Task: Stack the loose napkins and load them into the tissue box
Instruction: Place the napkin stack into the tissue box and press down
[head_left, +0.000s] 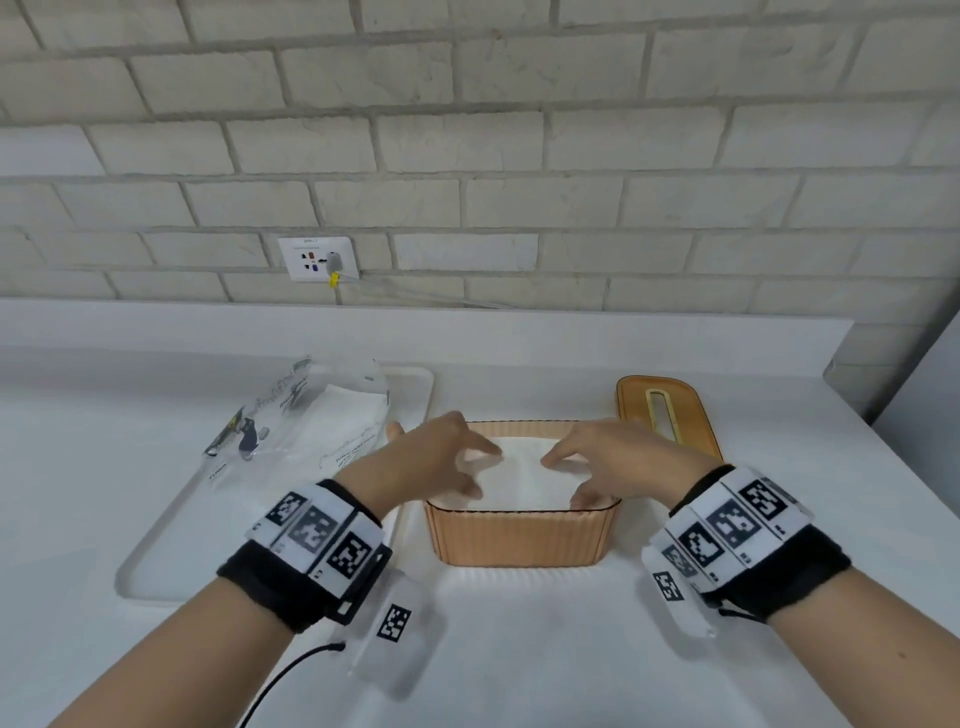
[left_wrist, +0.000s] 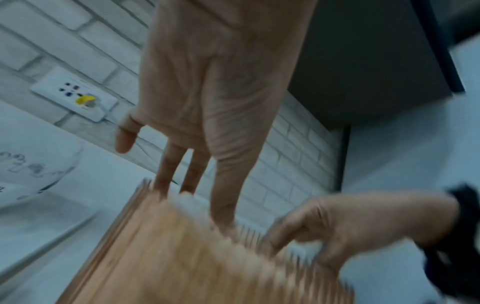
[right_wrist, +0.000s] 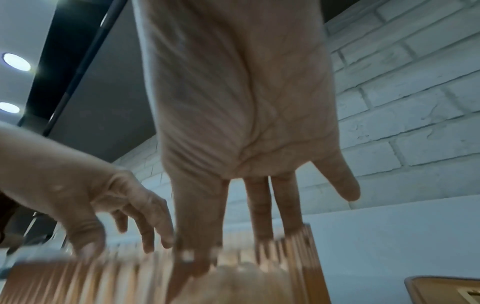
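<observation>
An orange ribbed tissue box (head_left: 522, 538) stands open on the white counter, with a stack of white napkins (head_left: 524, 480) inside it. My left hand (head_left: 447, 457) reaches in from the left and my right hand (head_left: 597, 454) from the right. Both have spread fingers whose tips press down on the napkins, and neither holds anything. The left wrist view shows my left hand's fingers (left_wrist: 223, 205) dipping behind the box wall (left_wrist: 182, 257), blurred. The right wrist view shows my right hand's fingers (right_wrist: 259, 216) going into the box (right_wrist: 103, 277) too. The box's orange slotted lid (head_left: 670, 413) lies flat behind it on the right.
A clear printed plastic bag (head_left: 306, 415) with more white napkins lies on a white tray (head_left: 156, 545) left of the box. The brick wall behind carries a socket (head_left: 318, 258) with a plug and cable. The counter's right edge drops off at the far right.
</observation>
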